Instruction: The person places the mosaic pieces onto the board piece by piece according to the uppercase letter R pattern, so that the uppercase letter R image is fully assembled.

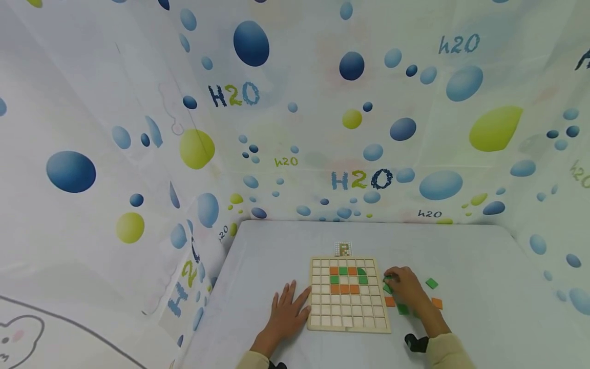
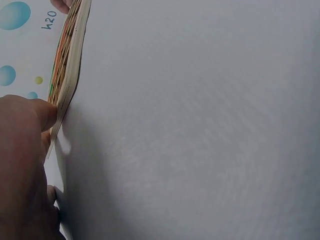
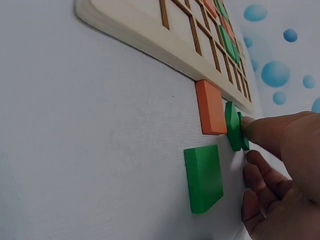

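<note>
A wooden grid board (image 1: 322, 322) lies on the white table, with orange and green tiles set in several of its upper squares. My left hand (image 1: 285, 312) is spread flat beside the board, and its thumb touches the left edge. At the board's right side my right hand (image 1: 405, 284) pinches a small green tile (image 3: 244, 134), its thumb against it in the right wrist view. The index fingertip is hidden there. Just beside it are another green tile (image 3: 232, 126) and an orange tile (image 3: 212, 109), with a green tile (image 3: 205, 179) nearer the wrist.
A small card with a gridded pattern (image 1: 343, 249) lies above the board. Farther right are a loose green tile (image 1: 431, 283) and an orange tile (image 1: 437, 303). A patterned sheet (image 1: 313, 128) hangs behind and beside the table.
</note>
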`<act>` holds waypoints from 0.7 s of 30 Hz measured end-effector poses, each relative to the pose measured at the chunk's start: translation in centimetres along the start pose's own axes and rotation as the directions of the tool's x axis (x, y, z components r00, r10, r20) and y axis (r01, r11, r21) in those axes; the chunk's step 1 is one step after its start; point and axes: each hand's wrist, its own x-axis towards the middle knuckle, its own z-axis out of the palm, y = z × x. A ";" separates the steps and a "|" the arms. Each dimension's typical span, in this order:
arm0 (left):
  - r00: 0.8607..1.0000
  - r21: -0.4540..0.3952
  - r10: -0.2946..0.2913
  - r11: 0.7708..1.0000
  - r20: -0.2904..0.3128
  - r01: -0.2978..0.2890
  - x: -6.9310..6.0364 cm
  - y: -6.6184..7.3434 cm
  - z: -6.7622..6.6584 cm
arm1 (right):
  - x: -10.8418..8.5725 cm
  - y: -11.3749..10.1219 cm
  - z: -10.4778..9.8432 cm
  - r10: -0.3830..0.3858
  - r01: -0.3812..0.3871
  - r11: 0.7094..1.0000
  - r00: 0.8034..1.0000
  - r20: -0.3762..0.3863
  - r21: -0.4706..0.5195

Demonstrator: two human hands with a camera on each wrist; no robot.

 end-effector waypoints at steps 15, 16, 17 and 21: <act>0.999 0.001 0.004 1.000 -0.048 -0.004 0.4 -1.1 1.4 | -0.5 -0.9 -1.7 0.263 -0.264 0.964 0.964 -0.025 -0.030; 0.999 0.000 0.004 1.000 -0.047 -0.004 0.4 -1.0 1.3 | -0.6 -0.8 -1.8 0.251 -0.251 0.968 0.968 -0.023 -0.026; 0.999 -0.002 0.004 1.000 -0.047 -0.004 0.3 -1.0 1.2 | -0.5 -0.7 -1.9 0.226 -0.226 0.974 0.974 -0.020 -0.025; 0.999 0.002 0.006 1.000 -0.047 -0.006 0.4 -1.0 1.3 | -0.7 -0.6 -2.4 0.121 -0.121 0.992 0.992 0.032 -0.023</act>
